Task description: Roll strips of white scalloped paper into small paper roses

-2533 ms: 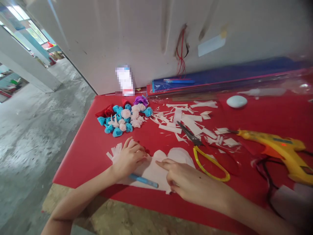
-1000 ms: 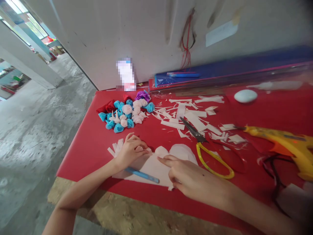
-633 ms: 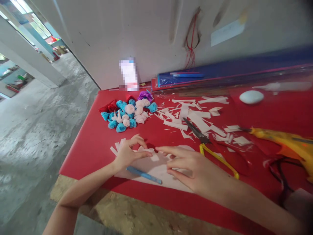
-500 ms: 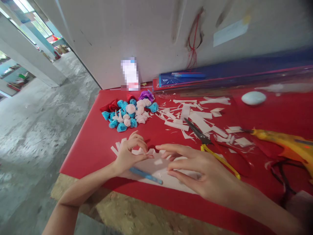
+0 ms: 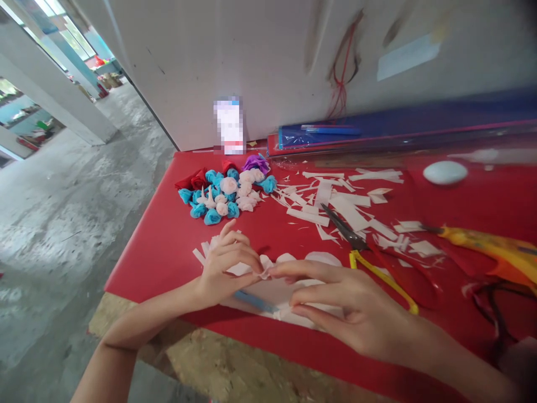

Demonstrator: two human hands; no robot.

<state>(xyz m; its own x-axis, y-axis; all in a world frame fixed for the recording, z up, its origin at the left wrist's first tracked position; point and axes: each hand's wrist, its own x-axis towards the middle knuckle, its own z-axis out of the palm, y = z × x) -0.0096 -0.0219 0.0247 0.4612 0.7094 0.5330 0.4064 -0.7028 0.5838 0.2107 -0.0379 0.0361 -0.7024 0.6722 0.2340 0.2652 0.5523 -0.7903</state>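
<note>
A pale pinkish-white crepe paper strip with a scalloped upper edge hangs between my hands. My left hand pinches its gathered end between thumb and forefinger. My right hand holds the strip too, its fingertips meeting the left ones at the scalloped edge and its thumb lower down. Beneath the strip lies a blue pen, partly veiled by the paper. More pale paper strips poke out behind my left wrist.
Blue, pink, red and purple paper flowers cluster behind my hands. Scissors, white scraps, a yellow glue gun and a white oval object lie to the right. A blurred phone leans against the wall.
My fingertips have come together on the paper edge. The strip now stands higher, with more scallops showing, and covers part of the pen. The view has shifted slightly.
</note>
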